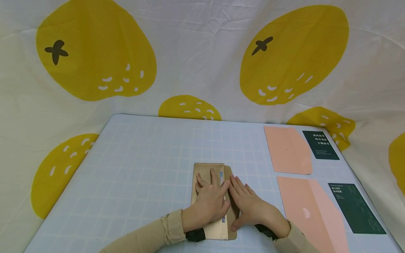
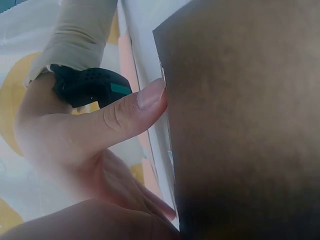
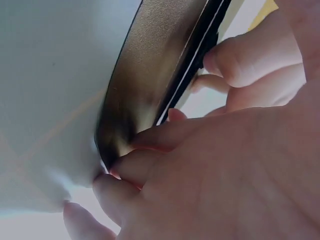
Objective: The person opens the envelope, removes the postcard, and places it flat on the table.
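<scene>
A gold-brown paper envelope point(image 1: 202, 171) lies lengthwise on the table near its front edge. Its narrow flap point(image 1: 230, 171) is on the right side, with a strip showing bluish bits along the fold. My left hand point(image 1: 211, 202) rests on the envelope body, its fingers spread. Beside it, my right hand point(image 1: 253, 207) has straight fingers touching the flap's edge, its thumb lower down at the same edge. In the left wrist view, the right thumb point(image 2: 135, 107) meets the edge of the gold paper point(image 2: 240, 100). In the right wrist view, right fingertips reach the flap point(image 3: 145, 55).
Two pink envelopes point(image 1: 288, 151) point(image 1: 303, 214) lie to the right, one behind the other. Beside them are two dark green printed cards point(image 1: 321, 147) point(image 1: 357, 211). A pale grid-patterned cover point(image 1: 136, 168) spreads over the table. White cloth with yellow fruit shapes point(image 1: 196, 45) hangs behind.
</scene>
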Motion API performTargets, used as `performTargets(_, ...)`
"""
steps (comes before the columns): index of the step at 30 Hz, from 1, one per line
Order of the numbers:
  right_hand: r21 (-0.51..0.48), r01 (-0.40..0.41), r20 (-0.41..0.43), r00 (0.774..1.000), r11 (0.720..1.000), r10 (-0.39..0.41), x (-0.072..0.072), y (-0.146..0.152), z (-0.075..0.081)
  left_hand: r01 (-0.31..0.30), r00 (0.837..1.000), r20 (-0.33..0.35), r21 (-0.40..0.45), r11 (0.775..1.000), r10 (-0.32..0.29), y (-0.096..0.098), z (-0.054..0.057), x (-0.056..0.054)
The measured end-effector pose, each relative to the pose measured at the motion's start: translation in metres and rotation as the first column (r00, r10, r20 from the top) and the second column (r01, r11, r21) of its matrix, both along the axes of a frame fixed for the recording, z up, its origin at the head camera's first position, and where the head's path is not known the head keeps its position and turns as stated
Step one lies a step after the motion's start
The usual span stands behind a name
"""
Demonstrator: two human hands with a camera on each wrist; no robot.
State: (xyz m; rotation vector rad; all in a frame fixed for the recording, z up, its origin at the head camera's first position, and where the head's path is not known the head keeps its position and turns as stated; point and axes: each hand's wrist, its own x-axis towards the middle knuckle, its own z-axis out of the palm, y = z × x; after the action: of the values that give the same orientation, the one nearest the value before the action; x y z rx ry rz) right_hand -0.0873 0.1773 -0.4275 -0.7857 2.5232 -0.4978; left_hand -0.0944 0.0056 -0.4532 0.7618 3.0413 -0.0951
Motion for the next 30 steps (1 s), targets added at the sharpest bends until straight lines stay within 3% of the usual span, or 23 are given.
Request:
performTargets(8,-0.007,-0.006,0.012,1.0,1.0,0.006,-0.001,0.001,0.002,0.01,0.999,0.036,0.053,0.999,-0.012,-0.002,0.002,-0.003)
performTargets(16,-0.022,-0.013,0.054,0.998,1.0,0.015,-0.004,0.003,0.0,0.064,0.992,0.107,0.069,0.996,-0.071,-0.009,0.013,-0.012)
performTargets(21,-0.042,-0.043,0.054,0.998,0.998,0.045,-0.006,0.006,0.001,0.06,0.982,0.171,0.098,0.993,-0.076,-0.011,0.017,-0.014)
performTargets(30,-0.053,-0.056,0.038,0.998,0.997,0.058,-0.007,0.006,0.006,0.058,0.974,0.208,0.144,0.988,-0.087,-0.014,0.02,-0.016)
